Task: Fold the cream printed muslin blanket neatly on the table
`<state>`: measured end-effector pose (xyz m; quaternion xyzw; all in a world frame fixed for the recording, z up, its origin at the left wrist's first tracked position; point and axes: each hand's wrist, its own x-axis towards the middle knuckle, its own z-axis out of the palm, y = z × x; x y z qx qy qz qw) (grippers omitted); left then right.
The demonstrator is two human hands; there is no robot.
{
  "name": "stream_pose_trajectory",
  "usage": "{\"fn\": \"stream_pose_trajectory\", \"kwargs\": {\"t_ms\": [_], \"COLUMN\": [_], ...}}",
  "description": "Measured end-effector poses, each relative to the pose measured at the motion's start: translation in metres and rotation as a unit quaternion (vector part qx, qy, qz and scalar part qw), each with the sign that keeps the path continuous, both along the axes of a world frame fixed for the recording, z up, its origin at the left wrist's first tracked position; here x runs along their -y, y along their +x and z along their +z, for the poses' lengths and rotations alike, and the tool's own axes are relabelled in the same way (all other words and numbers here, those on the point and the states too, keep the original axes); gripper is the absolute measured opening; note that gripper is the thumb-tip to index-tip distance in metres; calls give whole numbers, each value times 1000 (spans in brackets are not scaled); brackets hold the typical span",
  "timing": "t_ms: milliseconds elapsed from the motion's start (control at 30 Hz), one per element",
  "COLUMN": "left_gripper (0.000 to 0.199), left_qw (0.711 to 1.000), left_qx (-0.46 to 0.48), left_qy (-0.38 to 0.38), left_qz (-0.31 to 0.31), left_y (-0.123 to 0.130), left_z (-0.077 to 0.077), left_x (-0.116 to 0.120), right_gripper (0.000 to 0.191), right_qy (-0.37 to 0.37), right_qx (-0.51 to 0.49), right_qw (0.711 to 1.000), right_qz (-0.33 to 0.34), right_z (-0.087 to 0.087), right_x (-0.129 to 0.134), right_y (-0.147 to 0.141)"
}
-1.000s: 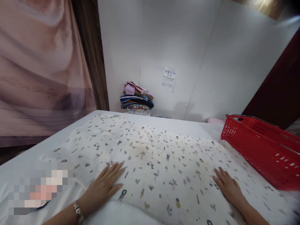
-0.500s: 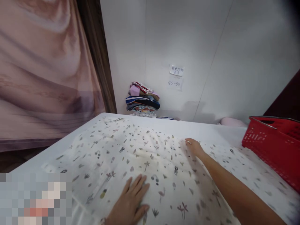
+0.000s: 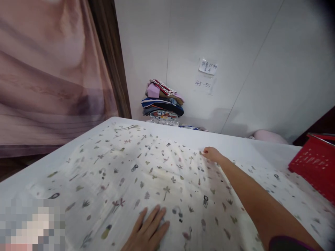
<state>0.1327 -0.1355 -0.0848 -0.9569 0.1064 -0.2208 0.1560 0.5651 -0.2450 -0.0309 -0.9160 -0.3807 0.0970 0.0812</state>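
The printed cloth (image 3: 157, 174) lies spread over the table (image 3: 188, 137), from near the far left corner across the middle, leaving a bare strip along the far edge. As I judge it, the spreading out is largely done; soft creases remain across the middle, and no neat fold shows. More cloth with the same print lies towards the right side, beyond the right arm; I cannot tell whether it is one piece with the rest.

The right hand (image 3: 213, 155) is curled, fingers together, and seems clamped on the cloth's margin near the table's far edge. The left hand (image 3: 150, 230) rests palm down on the cloth, fingers a little apart, gripping nothing.

Further out, a red basket (image 3: 316, 160) stands at the table's right, and folded clothes (image 3: 162, 101) are stacked past the far edge.
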Motion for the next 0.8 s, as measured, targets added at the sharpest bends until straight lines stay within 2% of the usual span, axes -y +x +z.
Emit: {"fn": "stream_pose_trajectory", "kwargs": {"t_ms": [133,333,433,567,667,800], "left_gripper": [62,63,68,71,70,71], "left_qw": [1000,998,998,998,999,999], "left_qx": [7,-2,15,9,19,5], "left_qy": [4,-56,-56,-65,-41,-53], "left_qz": [8,10,2,-8,-11,-3], "left_y": [-1,0,1,4,5,4], "left_z": [-13,-27,-22,-5,5,1], "left_x": [-2,-5,-5,-4,-4,-4], "right_gripper": [3,7,15,19,18,17], "right_qy": [22,53,60,53,35,15], "right_qx": [5,-22,-42,-66,-94,-121], "right_qw": [1000,998,997,996,995,992], "right_qz": [12,7,-3,-17,-22,-27], "right_z": [4,7,7,8,9,11], "right_x": [3,14,13,6,1,-4], "right_y": [-10,-21,-15,-4,1,3]}}
